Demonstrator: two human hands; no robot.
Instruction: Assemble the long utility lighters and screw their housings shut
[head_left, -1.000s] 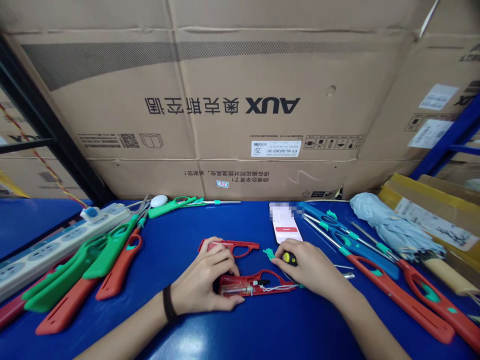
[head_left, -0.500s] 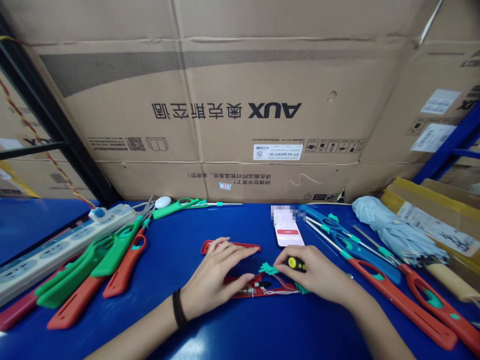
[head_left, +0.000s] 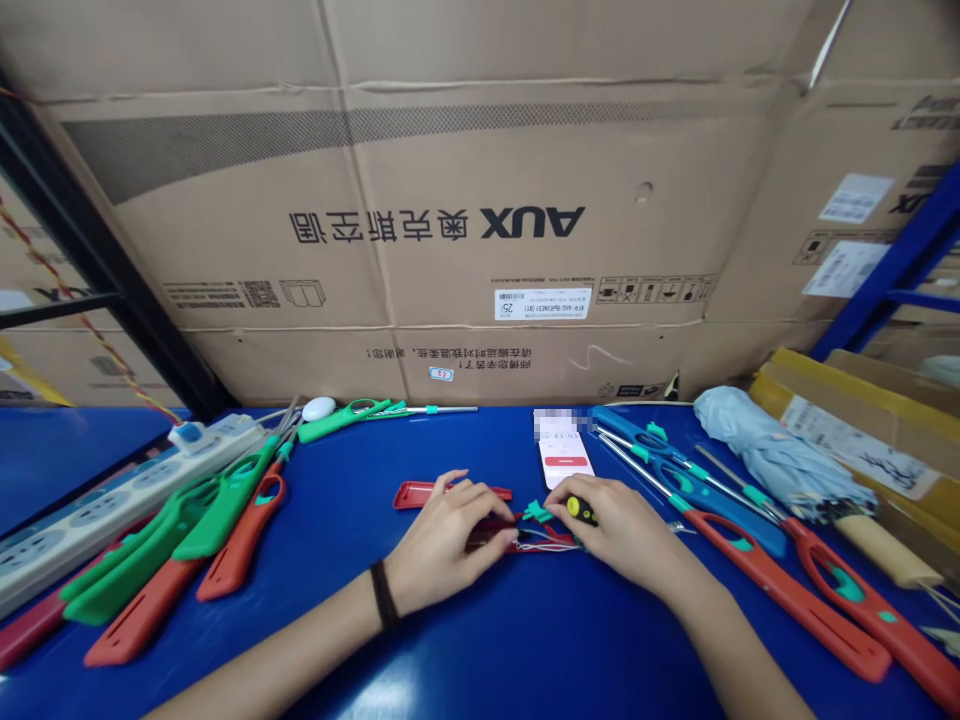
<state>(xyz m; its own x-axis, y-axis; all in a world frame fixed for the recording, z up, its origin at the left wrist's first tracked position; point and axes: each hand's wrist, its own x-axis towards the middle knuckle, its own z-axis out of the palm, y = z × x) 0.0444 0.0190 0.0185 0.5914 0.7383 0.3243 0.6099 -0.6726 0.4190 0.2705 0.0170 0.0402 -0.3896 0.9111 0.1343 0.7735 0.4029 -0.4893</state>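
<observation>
In my head view, the left hand [head_left: 454, 530] is at the centre of the frame, palm down, its fingers loosely spread and bent, with thumb and forefinger a little apart. It lies over the left end of an open red plastic lighter housing [head_left: 566, 542], touching it; I cannot tell how firmly. The right hand [head_left: 619, 520], right of centre, has its fingertips pinched together on a small teal-green plastic piece [head_left: 537, 512], while a yellow-and-black screwdriver handle [head_left: 580, 510] is tucked in the same hand.

The housing lies flat on the blue desk [head_left: 450, 660], low in the middle of the frame, between and partly under the two hands. I can make out thin white wires [head_left: 544, 547] along its near side; its left end is hidden from me. Just beyond, partly behind the left fingers, is a red plastic shell half [head_left: 414, 494].

Above the right hand is a lit smartphone [head_left: 564, 466]. At lower right I see long red lighters [head_left: 795, 595] with metal tubes, blue lighters [head_left: 750, 515] beside them, and a folded pale blue umbrella [head_left: 772, 450]. At lower left are green lighters [head_left: 221, 510], orange-red lighters [head_left: 236, 555] and a white power strip [head_left: 120, 490]. A large brown cardboard sheet [head_left: 450, 150] fills the upper frame.
</observation>
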